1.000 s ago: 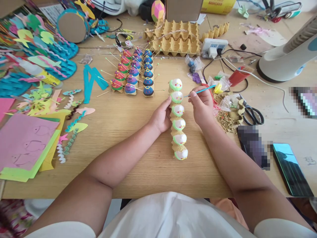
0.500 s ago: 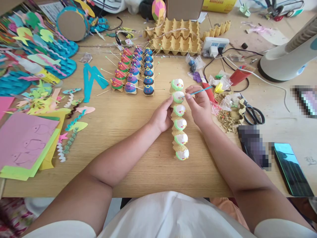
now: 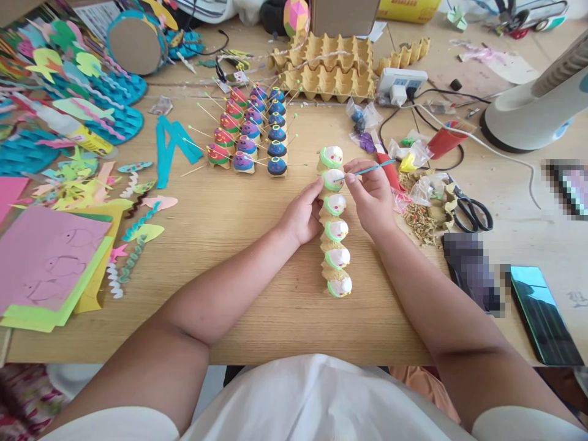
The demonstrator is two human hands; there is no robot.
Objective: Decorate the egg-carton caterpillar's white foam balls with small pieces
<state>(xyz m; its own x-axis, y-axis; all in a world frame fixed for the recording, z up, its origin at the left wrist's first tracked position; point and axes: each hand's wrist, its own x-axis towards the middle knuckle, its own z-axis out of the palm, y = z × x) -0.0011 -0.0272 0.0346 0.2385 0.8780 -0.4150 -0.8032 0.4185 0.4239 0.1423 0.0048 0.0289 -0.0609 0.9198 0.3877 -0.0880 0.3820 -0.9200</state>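
Observation:
A strip of egg carton point(image 3: 331, 246) stands lengthwise before me, its several bumps covered in white and light green with small red and yellow dots. My left hand point(image 3: 303, 214) grips the strip's left side near the second bump from the far end, fingertips hidden behind it. Pinched in my right hand point(image 3: 371, 195) is a thin blue stick point(image 3: 377, 167), its tip at the face of that same second bump. Beyond to the left stand rows of painted carton bumps, red point(image 3: 223, 134), purple point(image 3: 248, 129) and blue point(image 3: 276, 133), with pins sticking out.
Plain egg cartons point(image 3: 328, 67) lie at the back beside a power strip point(image 3: 402, 82). Scissors point(image 3: 471, 211), phones point(image 3: 544, 312) and a white appliance base point(image 3: 514, 119) are on the right. Paper sheets point(image 3: 50, 263), a glue bottle point(image 3: 76, 131) and teal strips point(image 3: 169, 144) lie left.
The whole view has shifted very slightly. Both hands keep their hold, and the stick's tip stays at the second bump.

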